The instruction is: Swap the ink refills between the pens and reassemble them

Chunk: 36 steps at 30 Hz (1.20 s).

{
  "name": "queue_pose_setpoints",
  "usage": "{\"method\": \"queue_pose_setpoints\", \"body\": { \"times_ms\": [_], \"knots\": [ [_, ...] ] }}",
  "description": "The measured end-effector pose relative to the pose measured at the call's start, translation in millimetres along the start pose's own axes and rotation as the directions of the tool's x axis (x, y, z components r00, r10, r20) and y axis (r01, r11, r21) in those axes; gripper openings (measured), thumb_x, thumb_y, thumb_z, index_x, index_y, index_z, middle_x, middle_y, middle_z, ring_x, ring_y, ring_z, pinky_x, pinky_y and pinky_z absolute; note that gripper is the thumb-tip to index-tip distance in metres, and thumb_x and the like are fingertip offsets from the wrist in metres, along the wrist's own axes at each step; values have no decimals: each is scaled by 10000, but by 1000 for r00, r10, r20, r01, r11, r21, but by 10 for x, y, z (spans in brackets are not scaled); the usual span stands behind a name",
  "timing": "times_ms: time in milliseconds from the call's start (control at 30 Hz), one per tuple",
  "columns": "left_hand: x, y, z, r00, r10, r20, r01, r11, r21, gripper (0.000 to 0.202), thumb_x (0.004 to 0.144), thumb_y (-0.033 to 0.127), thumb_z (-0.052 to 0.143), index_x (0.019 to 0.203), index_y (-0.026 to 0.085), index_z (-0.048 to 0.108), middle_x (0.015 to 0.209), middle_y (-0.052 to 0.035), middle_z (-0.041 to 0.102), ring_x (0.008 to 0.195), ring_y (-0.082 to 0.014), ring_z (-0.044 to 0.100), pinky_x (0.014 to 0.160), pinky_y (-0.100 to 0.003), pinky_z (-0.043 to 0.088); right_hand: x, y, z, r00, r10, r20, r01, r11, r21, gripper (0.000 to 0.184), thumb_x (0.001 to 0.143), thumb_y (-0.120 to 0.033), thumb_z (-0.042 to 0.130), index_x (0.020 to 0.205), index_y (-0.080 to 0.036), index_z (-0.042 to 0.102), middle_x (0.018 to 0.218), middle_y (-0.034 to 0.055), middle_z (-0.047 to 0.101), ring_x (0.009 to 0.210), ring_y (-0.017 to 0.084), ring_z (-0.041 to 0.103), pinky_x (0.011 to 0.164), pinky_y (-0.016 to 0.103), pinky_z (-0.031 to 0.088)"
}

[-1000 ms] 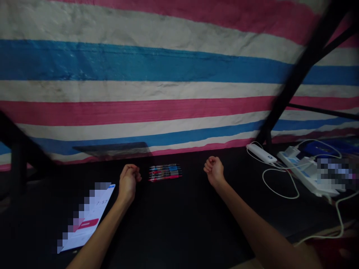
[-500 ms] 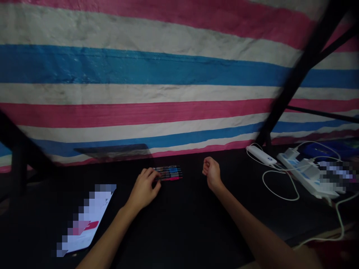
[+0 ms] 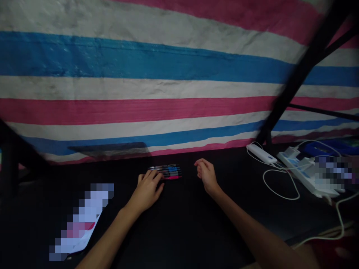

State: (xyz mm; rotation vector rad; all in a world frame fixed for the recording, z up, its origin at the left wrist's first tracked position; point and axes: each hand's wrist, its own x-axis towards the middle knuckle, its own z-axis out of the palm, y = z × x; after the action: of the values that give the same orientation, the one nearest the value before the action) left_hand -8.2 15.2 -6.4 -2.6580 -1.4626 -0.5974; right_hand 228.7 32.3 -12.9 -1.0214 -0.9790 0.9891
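A row of several pens [image 3: 174, 172] lies side by side on the black table; grey, blue and pink parts show at their right ends. My left hand [image 3: 148, 186] rests palm down over the left ends of the pens. Its fingers are spread and the thumb stands apart, with the covered pen ends hidden beneath. To the right of the pens, apart from them, my right hand [image 3: 206, 175] is held with its fingers curled in and the index finger slightly forward. Nothing shows in it.
A tablet-like lit screen [image 3: 84, 228] is at the left, partly pixelated. On the right are a white power strip [image 3: 305, 172] with plugs and cables, a white elongated device [image 3: 261, 154] and a blue object [image 3: 322, 147]. Behind hangs a striped sheet [image 3: 168, 112], with a black frame bar [image 3: 294, 82].
My right hand has moved slightly left toward the pens, its index finger now a little straighter. My left hand has spread and flattened somewhat over the pens. The view has shifted slightly.
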Motion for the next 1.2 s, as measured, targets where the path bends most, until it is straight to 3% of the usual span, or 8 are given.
{"method": "queue_pose_setpoints", "body": {
  "times_ms": [267, 533, 800, 900, 1000, 1067, 1133, 1200],
  "knots": [
    [-3, 7, 2, 1000, -8, 18, 8, 1000, -19, 153, 875, 253, 434, 943, 214, 565, 971, -74, 588, 948, -260, 509, 744, -376, 337, -42, 33, 25, 998, -21, 64, 24, 998, -57, 152, 760, -265, 507, 661, -176, 581, 484, -70, 313, 408, 74, 247, 381, 201, 168],
    [1, 0, -9, 998, 44, 52, -31, 972, -231, 121, 872, 190, 434, 882, 220, 552, 911, -40, 601, 893, -221, 542, 746, -355, 381, -82, 43, 55, 995, -38, 88, 48, 993, -111, 156, 752, -269, 509, 660, -180, 599, 490, -62, 343, 414, 78, 262, 387, 202, 173],
    [10, 36, -10, 999, -17, -44, -7, 867, -498, 293, 902, 200, 389, 1156, 211, 536, 1061, -100, 568, 967, -217, 545, 864, -385, 428, -93, 33, 50, 986, -73, 148, 102, 975, -196, 168, 770, -263, 503, 671, -187, 617, 479, -57, 356, 412, 89, 286, 392, 212, 176],
    [28, 79, -32, 992, -127, -20, 82, 745, -662, 198, 889, 270, 439, 998, 188, 582, 938, -78, 596, 875, -211, 570, 828, -386, 451, -142, 18, 74, 959, -112, 260, 191, 933, -304, 166, 791, -258, 522, 685, -191, 631, 483, -47, 404, 429, 97, 330, 413, 217, 211],
    [35, 164, -41, 966, -239, 101, 199, 434, -878, 191, 824, 320, 560, 945, 173, 554, 840, -47, 615, 776, -189, 602, 778, -364, 484, -240, -33, 124, 900, -167, 402, 323, 874, -363, 117, 803, -276, 572, 791, -204, 663, 560, -27, 501, 486, 110, 418, 460, 216, 295],
    [33, 230, -38, 954, -244, 172, 230, 231, -945, 217, 772, 314, 632, 908, 164, 554, 833, -44, 625, 766, -182, 617, 771, -353, 490, -314, -78, 164, 840, -195, 506, 413, 835, -363, 154, 790, -298, 619, 908, -217, 672, 699, 6, 579, 587, 130, 502, 505, 218, 361],
    [30, 282, -28, 958, -219, 186, 221, 146, -964, 202, 730, 276, 684, 846, 162, 564, 841, -38, 632, 791, -168, 615, 777, -323, 483, -373, -115, 199, 785, -205, 585, 468, 814, -343, 201, 788, -318, 638, 961, -222, 671, 805, 29, 611, 660, 142, 542, 540, 222, 396],
    [30, 302, -16, 959, -225, 174, 205, 119, -972, 191, 703, 236, 713, 812, 161, 575, 823, -23, 639, 792, -149, 611, 769, -291, 476, -406, -134, 221, 765, -191, 615, 476, 812, -339, 179, 815, -324, 616, 948, -221, 678, 749, 15, 615, 614, 131, 534, 533, 223, 389]
  ]
}}
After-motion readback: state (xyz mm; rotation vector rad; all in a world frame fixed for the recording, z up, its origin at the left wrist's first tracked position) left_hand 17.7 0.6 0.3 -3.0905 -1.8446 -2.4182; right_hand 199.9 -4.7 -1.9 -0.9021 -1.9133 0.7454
